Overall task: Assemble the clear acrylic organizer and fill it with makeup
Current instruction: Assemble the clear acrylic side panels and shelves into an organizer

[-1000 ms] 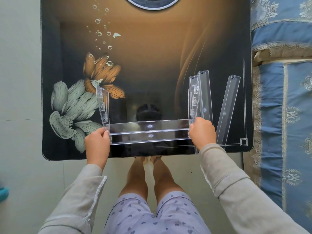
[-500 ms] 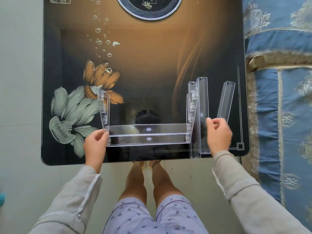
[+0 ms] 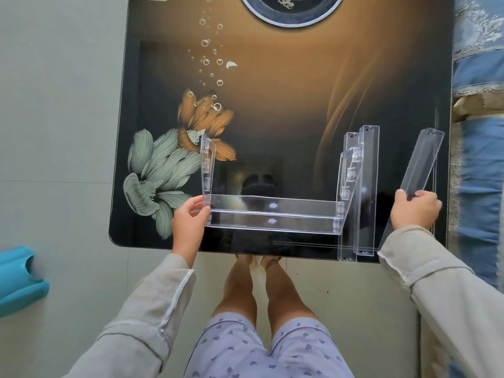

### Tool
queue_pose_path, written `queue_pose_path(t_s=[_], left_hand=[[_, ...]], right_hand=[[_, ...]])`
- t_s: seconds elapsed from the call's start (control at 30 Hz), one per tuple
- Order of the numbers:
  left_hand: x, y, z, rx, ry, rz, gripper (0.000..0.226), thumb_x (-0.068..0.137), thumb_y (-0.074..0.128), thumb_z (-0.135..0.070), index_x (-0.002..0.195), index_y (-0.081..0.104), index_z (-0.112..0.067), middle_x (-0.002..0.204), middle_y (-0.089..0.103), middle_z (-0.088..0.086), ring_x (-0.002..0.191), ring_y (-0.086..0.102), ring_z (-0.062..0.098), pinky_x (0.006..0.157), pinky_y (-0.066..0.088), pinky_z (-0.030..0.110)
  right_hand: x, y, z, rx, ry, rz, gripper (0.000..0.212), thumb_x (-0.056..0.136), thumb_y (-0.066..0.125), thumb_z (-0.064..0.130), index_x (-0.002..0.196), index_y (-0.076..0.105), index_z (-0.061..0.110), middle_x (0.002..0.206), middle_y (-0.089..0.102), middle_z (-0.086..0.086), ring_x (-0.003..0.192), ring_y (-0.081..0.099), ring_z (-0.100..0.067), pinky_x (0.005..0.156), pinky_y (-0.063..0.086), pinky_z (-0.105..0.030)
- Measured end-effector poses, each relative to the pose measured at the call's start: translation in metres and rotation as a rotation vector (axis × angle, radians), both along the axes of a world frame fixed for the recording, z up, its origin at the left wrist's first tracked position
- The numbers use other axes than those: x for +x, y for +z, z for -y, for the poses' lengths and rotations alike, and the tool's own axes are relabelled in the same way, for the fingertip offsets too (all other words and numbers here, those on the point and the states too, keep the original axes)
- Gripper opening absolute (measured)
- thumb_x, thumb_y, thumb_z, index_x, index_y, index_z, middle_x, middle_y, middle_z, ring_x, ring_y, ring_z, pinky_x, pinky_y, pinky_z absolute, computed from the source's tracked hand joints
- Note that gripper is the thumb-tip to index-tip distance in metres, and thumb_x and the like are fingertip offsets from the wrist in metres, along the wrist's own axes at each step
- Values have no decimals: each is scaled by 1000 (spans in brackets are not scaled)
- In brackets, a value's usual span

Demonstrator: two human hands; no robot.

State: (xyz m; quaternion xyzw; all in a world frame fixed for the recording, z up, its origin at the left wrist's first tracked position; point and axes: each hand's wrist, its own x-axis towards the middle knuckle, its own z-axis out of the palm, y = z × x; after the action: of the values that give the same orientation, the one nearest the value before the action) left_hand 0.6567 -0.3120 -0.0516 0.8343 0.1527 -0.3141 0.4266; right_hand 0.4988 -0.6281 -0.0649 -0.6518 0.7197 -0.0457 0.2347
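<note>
A partly built clear acrylic organizer [image 3: 272,214] stands near the front edge of a glossy table [image 3: 272,105] printed with flowers: two upright side panels joined by one long tray at the bottom. My left hand [image 3: 189,222] grips its lower left corner. To its right two loose clear trays [image 3: 366,192] lie side by side, pointing away from me. At the table's right edge my right hand [image 3: 414,208] grips the near end of a third clear tray [image 3: 421,162], which slants up and away. No makeup is in view.
A round dark panel [image 3: 291,9] sits at the table's far edge. Blue patterned bedding [image 3: 480,159] runs along the right side. A turquoise plastic object [image 3: 19,279] lies on the tiled floor at the left. My legs are below the table's front edge.
My right hand left the organizer's lower right corner, moved right past the two lying trays and took hold of the slanted tray. My left hand stayed on the left corner.
</note>
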Motion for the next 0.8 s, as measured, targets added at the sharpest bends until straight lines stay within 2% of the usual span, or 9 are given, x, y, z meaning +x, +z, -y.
queue_pose_path(t_s=[0.1, 0.17, 0.23, 0.33, 0.4, 0.5, 0.57, 0.7, 0.8], left_hand=[[4, 2, -1, -30, -35, 20, 30, 86, 56, -5, 115, 62, -11, 107, 65, 9, 96, 59, 16, 91, 48, 32], [8, 3, -1, -52, -53, 38, 32, 87, 55, -5, 118, 60, -12, 107, 64, 3, 99, 58, 15, 90, 46, 29], [12, 5, -1, -65, -70, 58, 35, 87, 54, -3, 121, 58, -12, 107, 61, -2, 100, 57, 13, 91, 46, 29], [16, 6, 1, -89, -85, 81, 41, 87, 52, 1, 125, 56, -11, 110, 60, -4, 104, 56, 12, 93, 45, 28], [18, 6, 3, -123, -50, 82, 39, 86, 52, 1, 123, 58, -12, 109, 63, -2, 103, 59, 13, 92, 48, 27], [19, 5, 1, -193, 49, 41, 37, 86, 51, 1, 116, 62, -17, 93, 67, -11, 85, 64, -1, 66, 51, 6], [20, 6, 0, -231, 95, 8, 40, 85, 47, 4, 114, 63, -18, 88, 66, -17, 80, 63, -6, 57, 48, 0], [21, 5, -1, -258, 121, -17, 38, 85, 44, 2, 98, 66, -26, 89, 67, -15, 90, 62, 1, 70, 52, 11], [24, 5, 1, -263, 115, -8, 40, 85, 42, 2, 88, 65, -31, 88, 67, -13, 90, 63, 4, 76, 51, 17]], right_hand=[[-6, 23, -9, -164, 126, 105, 40, 89, 53, 15, 124, 47, -3, 123, 45, -20, 109, 52, -35, 94, 35, -33], [-6, 43, -20, -251, 375, 221, 39, 86, 57, 7, 123, 49, -3, 113, 44, -18, 100, 55, -38, 95, 40, -37], [1, 62, -41, -312, 704, 239, 42, 81, 64, 1, 121, 53, -4, 106, 48, -23, 95, 54, -39, 89, 42, -35], [28, 75, -84, -259, 1119, 214, 45, 76, 69, 6, 119, 58, 0, 101, 58, -21, 94, 51, -27, 85, 40, -31], [50, 72, -108, -173, 1296, 216, 47, 72, 74, 7, 118, 61, 2, 99, 63, -17, 92, 57, -26, 82, 47, -36], [74, 62, -124, -130, 1410, 184, 50, 67, 78, 4, 115, 63, 0, 94, 67, -16, 81, 64, -31, 73, 52, -40], [82, 54, -124, -130, 1408, 135, 49, 67, 78, 4, 114, 64, 0, 93, 67, -17, 79, 64, -32, 71, 52, -41], [85, 44, -120, -115, 1398, 80, 47, 67, 79, 4, 112, 65, 1, 92, 67, -18, 78, 63, -34, 72, 53, -44], [85, 41, -123, -89, 1407, 64, 47, 67, 78, 4, 113, 65, 2, 93, 67, -19, 80, 63, -35, 73, 54, -46]])
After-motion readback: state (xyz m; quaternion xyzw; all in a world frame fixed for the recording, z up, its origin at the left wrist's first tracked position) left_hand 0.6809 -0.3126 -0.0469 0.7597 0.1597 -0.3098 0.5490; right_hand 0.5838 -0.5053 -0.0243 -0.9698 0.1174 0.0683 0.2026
